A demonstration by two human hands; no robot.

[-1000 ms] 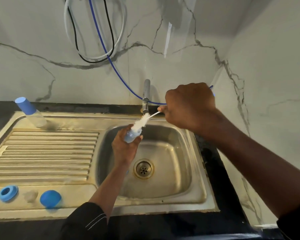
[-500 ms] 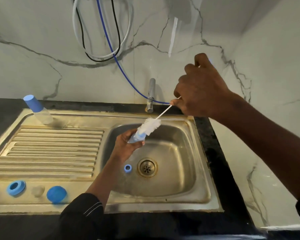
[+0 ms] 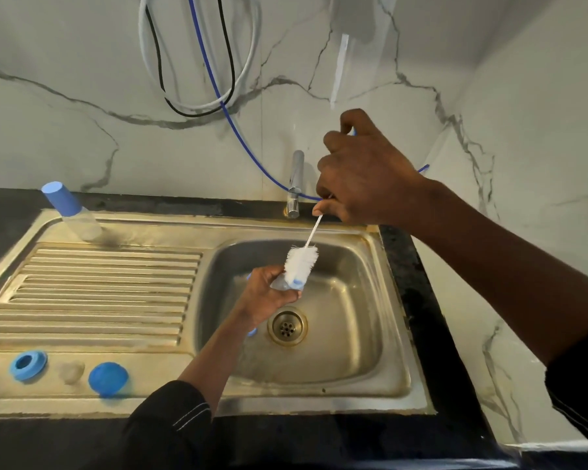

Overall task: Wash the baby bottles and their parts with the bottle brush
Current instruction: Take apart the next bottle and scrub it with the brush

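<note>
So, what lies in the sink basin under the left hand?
The drain shows on the basin floor. A small blue part peeks out beside the forearm, which covers most of it.

The brush in my right hand has white bristles on a thin white stem; the bottle part in my left hand is clear with a blue tip. The bottle is clear under a blue cap, and the ring and the round cap are blue too. The sink is steel with a yellowish tinge, the table black, the wall white with grey veins. My sleeve is black with thin white stripes.
</note>
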